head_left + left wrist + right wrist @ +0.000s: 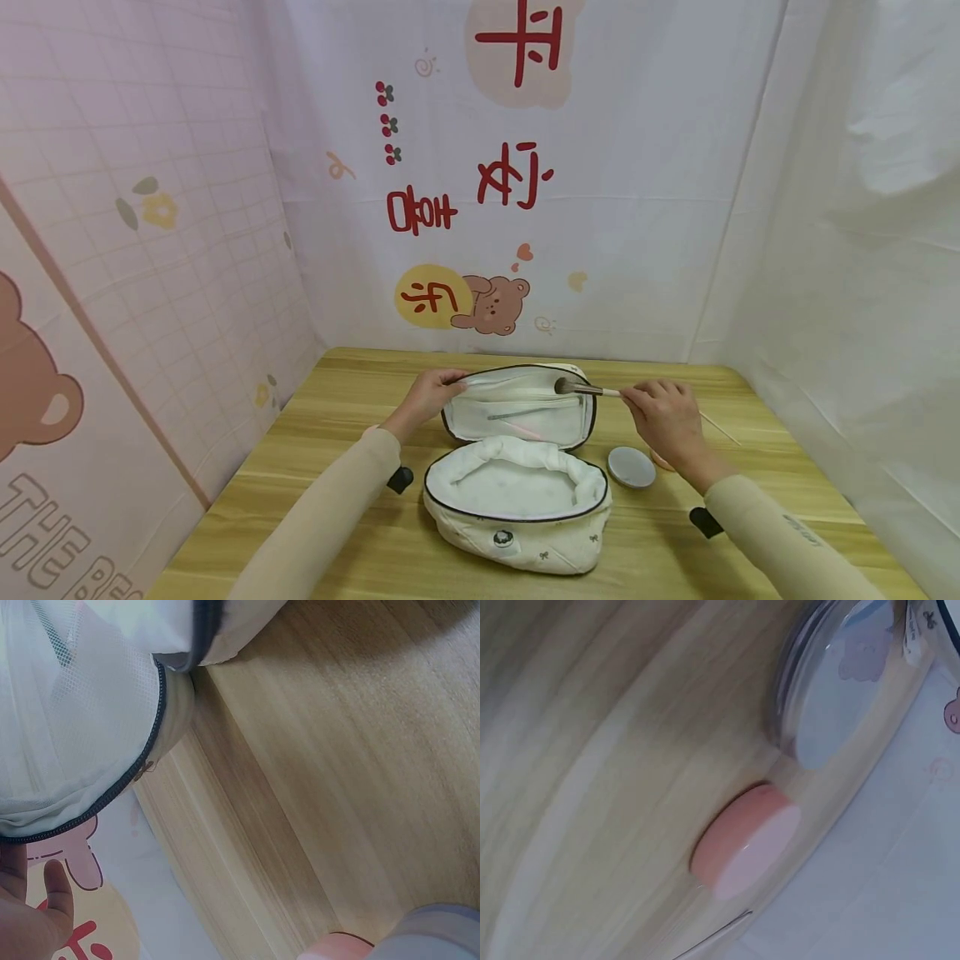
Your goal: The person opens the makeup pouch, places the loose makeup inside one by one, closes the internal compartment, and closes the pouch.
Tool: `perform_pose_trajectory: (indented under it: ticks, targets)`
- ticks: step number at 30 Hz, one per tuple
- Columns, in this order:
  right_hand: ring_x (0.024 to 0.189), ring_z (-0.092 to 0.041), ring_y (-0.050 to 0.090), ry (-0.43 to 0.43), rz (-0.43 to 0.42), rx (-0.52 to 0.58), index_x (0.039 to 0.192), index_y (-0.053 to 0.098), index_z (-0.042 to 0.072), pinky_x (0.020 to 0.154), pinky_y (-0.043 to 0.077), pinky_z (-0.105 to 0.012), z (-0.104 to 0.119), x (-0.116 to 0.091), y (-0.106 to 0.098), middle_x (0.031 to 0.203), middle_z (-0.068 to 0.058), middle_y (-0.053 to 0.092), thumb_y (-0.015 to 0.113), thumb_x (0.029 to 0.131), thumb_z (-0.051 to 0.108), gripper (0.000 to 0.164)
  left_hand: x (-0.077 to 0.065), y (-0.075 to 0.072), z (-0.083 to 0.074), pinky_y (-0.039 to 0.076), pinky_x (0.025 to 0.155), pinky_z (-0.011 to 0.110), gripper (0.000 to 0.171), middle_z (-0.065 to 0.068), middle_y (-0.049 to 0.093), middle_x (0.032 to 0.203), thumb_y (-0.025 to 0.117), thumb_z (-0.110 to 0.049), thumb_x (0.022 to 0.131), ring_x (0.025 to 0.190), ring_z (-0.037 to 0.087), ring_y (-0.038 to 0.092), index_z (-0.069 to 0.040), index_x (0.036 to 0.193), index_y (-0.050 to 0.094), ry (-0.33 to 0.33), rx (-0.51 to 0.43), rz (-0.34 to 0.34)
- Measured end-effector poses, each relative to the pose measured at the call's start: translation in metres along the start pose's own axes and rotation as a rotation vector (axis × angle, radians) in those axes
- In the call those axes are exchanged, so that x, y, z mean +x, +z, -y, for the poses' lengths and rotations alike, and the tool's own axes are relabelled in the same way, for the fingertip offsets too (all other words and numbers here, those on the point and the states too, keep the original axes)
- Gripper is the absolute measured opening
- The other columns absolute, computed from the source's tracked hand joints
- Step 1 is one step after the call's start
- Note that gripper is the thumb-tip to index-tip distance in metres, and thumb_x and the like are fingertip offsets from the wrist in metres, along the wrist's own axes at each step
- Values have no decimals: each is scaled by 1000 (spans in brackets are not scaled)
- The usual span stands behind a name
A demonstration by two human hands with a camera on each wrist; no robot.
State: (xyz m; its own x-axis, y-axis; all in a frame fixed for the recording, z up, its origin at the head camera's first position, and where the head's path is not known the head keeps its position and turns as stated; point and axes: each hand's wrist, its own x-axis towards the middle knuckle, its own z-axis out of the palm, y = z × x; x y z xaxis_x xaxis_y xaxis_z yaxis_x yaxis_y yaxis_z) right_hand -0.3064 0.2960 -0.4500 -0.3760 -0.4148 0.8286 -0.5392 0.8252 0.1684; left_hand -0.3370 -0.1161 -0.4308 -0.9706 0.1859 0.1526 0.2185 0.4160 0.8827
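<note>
A cream quilted makeup bag [551, 550] stands on the table with its zipped lid [468, 421] raised. My left hand [433, 393] grips the lid's left edge; in the left wrist view the thumb and part of the hand [30, 919] show at the zipper rim. My right hand [666, 417] pinches a makeup brush [611, 392] by its pale handle. Its dark bristles point left, in front of the lid's white inner pocket; whether they touch it I cannot tell. Slim grey and pink items [517, 414] show behind the lid's mesh. The right wrist view does not show the hand.
Right of the bag lie a round mirror-like disc [632, 467] and a small round peach case [742, 840], partly hidden by my right wrist in the head view. A thin stick [722, 428] lies beyond the right hand. White printed cloth walls [637, 250] enclose the wooden table [360, 533].
</note>
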Motion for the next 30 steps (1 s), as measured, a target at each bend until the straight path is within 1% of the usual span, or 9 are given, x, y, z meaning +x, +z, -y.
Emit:
perform_pose_trajectory:
  ticks: [3,7,10,14,17,21,24,28,30]
  targets:
    - [82,-34,63,-18,17,3,95,78,9,74,45,-56,5,4,3,85,-9,68,73,84,15,14,0,0,0,50,95,43,26,7,68,122,63,-13,99,114,24,60,-7,123,71,6,12,-4]
    - [82,-34,63,-56,35,-6,95,79,10,73,45,-55,12,9,7,86,-8,68,66,90,20,17,1,1,-1,50,95,43,27,8,68,122,63,-13,99,114,24,60,-6,123,71,10,27,-7]
    - [82,-34,63,-85,37,-24,93,79,11,71,46,-54,18,14,11,85,-8,67,66,89,20,16,1,1,-1,50,95,43,27,8,68,122,63,-14,98,114,25,61,-7,123,71,11,27,-6]
    - [82,-33,63,-111,45,-56,94,78,13,71,46,-51,26,22,16,86,-6,67,69,86,19,13,1,1,0,50,95,44,27,7,68,122,63,-14,98,115,25,61,-7,124,71,17,25,-4]
    - [82,-31,63,-130,48,-89,95,78,15,71,47,-50,32,27,21,86,-5,67,69,87,18,13,1,1,0,50,95,44,27,8,68,123,63,-14,98,115,25,60,-7,124,70,23,24,-5]
    - [83,-30,64,-145,37,-112,92,76,16,70,47,-49,38,32,28,85,-4,67,64,90,14,13,1,1,1,49,95,44,27,7,67,123,63,-14,99,116,25,60,-8,124,70,23,28,-3]
    - [83,-30,64,-154,30,-112,88,73,15,70,45,-49,41,36,32,83,-5,67,55,91,10,19,2,1,0,49,96,44,27,7,68,122,63,-14,98,116,25,60,-7,124,71,18,25,-4]
    - [84,-31,64,-183,25,-131,89,73,13,68,45,-47,44,41,36,83,-6,66,53,91,6,21,3,0,-3,47,99,44,29,9,66,125,63,-14,99,119,26,58,-6,126,69,-5,-3,4]
    - [84,-30,63,-203,32,-149,88,73,13,68,44,-45,46,43,37,83,-6,66,54,92,6,21,4,-1,-4,47,100,45,29,10,66,126,62,-14,99,120,27,58,-5,127,68,-17,-13,10]
